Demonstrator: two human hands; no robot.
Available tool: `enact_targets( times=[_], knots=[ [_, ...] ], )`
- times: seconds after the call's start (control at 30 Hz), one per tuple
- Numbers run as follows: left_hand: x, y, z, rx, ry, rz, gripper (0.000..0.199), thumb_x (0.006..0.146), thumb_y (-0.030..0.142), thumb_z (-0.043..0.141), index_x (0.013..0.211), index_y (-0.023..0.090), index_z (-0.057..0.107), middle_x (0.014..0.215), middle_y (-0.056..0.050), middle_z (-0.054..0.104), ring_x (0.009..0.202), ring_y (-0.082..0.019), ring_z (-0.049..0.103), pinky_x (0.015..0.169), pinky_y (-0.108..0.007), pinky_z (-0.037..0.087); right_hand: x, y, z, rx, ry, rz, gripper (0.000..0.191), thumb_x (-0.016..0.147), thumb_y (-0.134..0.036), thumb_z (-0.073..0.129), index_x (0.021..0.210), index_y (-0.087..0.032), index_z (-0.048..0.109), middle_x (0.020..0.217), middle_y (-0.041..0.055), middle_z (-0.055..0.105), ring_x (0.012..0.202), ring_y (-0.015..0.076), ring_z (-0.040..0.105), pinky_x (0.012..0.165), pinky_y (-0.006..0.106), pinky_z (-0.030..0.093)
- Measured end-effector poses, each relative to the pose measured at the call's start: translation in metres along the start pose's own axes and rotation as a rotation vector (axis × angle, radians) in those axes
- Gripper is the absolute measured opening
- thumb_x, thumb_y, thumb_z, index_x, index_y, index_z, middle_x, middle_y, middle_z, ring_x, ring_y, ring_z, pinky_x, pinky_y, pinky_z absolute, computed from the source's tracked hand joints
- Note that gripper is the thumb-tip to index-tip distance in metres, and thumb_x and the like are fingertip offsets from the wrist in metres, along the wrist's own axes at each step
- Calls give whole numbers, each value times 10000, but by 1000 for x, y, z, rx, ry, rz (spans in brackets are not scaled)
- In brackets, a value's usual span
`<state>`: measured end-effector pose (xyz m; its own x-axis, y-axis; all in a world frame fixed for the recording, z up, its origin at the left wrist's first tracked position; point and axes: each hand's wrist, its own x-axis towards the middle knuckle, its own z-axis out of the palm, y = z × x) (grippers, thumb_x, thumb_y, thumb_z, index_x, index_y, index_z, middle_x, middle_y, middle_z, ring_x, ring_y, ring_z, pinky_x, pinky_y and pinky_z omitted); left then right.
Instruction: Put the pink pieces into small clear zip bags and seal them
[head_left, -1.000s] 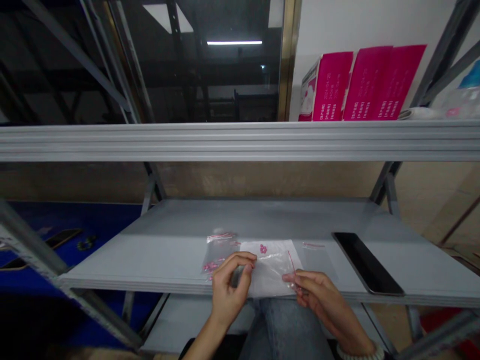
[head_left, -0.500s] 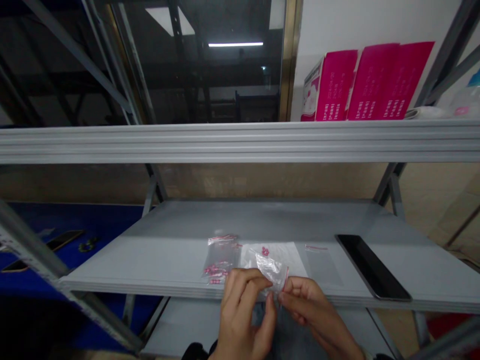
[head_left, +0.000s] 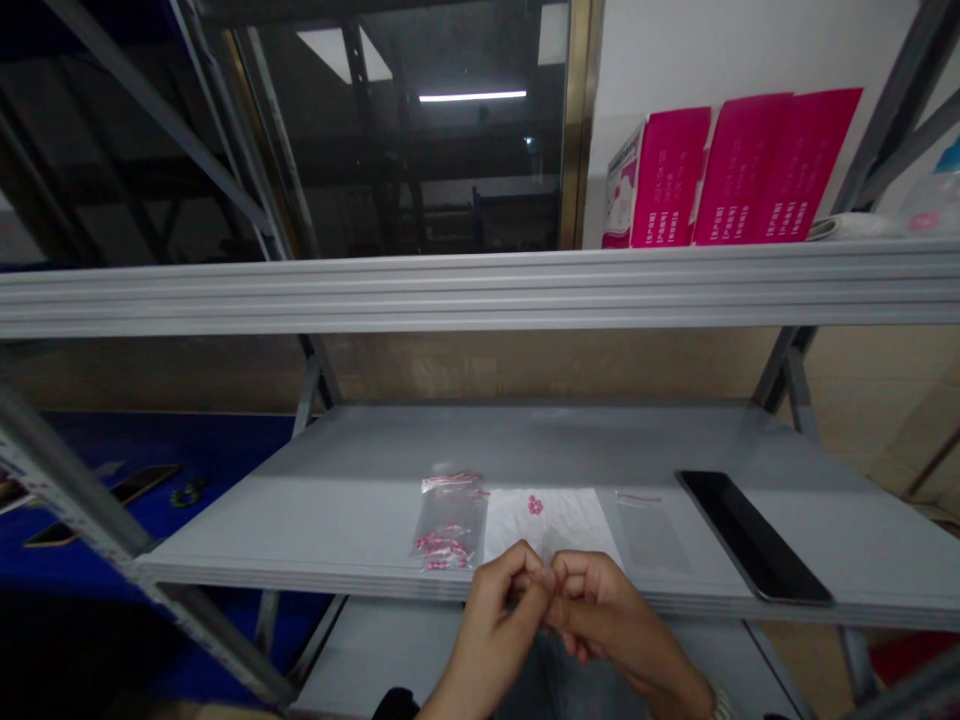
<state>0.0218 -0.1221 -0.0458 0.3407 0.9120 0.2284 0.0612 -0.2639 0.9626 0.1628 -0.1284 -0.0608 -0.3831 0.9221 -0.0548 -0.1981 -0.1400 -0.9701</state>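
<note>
My left hand [head_left: 499,625] and my right hand [head_left: 604,615] meet at the front edge of the grey metal shelf [head_left: 525,440], fingertips pressed together. Anything between them is hidden by the fingers. Just behind my hands lies a white sheet [head_left: 551,525] with a small cluster of pink beads [head_left: 534,505] on it. To its left is a clear zip bag [head_left: 448,525] holding pink beads. To its right lies a flat, clear zip bag [head_left: 651,535] with a red-edged top.
A black tablet [head_left: 752,536] lies on the shelf at right. Above runs a grey shelf beam [head_left: 480,290], carrying magenta boxes [head_left: 739,170]. A blue surface [head_left: 165,530] with phones lies at lower left, beyond the rack's slanted upright.
My hands have closed in toward each other. The small clear bag seen between them earlier no longer shows, and the white sheet is less covered.
</note>
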Motion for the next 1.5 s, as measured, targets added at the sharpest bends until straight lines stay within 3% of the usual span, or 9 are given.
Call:
enact_targets(
  times=[0.33,0.6,0.73,0.97,1.17,1.3,1.4,1.43,1.5],
  knots=[
    [0,1,-5,-56,-63,-28,373,920,456,485,654,195,479,587,33,491,569,-127,484,567,-231,382,-1,-1,0,74,-26,-26,379,757,-514,699,698,-177,536,521,-30,600,351,53,479,335,148,284],
    [-6,11,-11,141,-95,88,341,980,379,397,702,201,481,675,7,533,655,-147,506,639,-247,386,-7,-9,8,-307,135,-244,353,868,-508,595,731,-187,536,583,-25,571,505,90,527,475,187,390],
    [-8,15,-13,302,-91,125,307,966,317,393,689,203,462,681,5,537,654,-147,508,633,-246,370,-14,-17,7,-479,103,-241,339,925,-443,507,713,-182,554,580,-5,583,518,114,547,503,215,404],
    [-8,7,-11,444,24,106,209,751,165,449,571,216,356,523,53,412,506,-114,420,503,-214,277,-16,-19,14,-579,141,-241,317,882,-340,467,604,-192,511,500,-34,484,479,114,474,481,227,343],
    [-11,9,-11,485,137,85,241,679,130,466,517,215,310,466,69,344,441,-87,369,455,-199,224,-12,-13,16,-661,278,-277,287,817,-250,451,535,-213,415,490,-53,383,484,105,389,471,247,239],
    [-14,16,-15,531,246,192,321,731,136,503,498,217,296,446,77,317,406,-79,346,436,-198,247,-9,-11,10,-642,375,-310,261,766,-224,485,528,-222,379,492,-59,349,477,101,360,465,248,232],
    [-17,21,-18,553,229,374,167,697,236,684,669,206,522,642,8,569,593,-157,559,558,-250,451,-9,-14,7,-570,323,-273,249,751,-271,506,530,-229,399,479,-58,367,452,100,359,446,244,249],
    [-18,21,-19,566,179,418,284,636,260,758,859,192,596,838,-55,657,764,-220,626,676,-314,514,-10,-15,7,-543,291,-249,250,756,-296,510,537,-231,408,479,-55,380,446,102,369,441,243,261],
    [-18,18,-19,591,70,446,761,551,254,837,1237,186,514,1200,-153,630,1070,-321,601,894,-448,509,-10,-17,5,-498,233,-208,269,766,-337,518,542,-237,406,478,-53,397,438,105,388,438,246,287]
  ],
)
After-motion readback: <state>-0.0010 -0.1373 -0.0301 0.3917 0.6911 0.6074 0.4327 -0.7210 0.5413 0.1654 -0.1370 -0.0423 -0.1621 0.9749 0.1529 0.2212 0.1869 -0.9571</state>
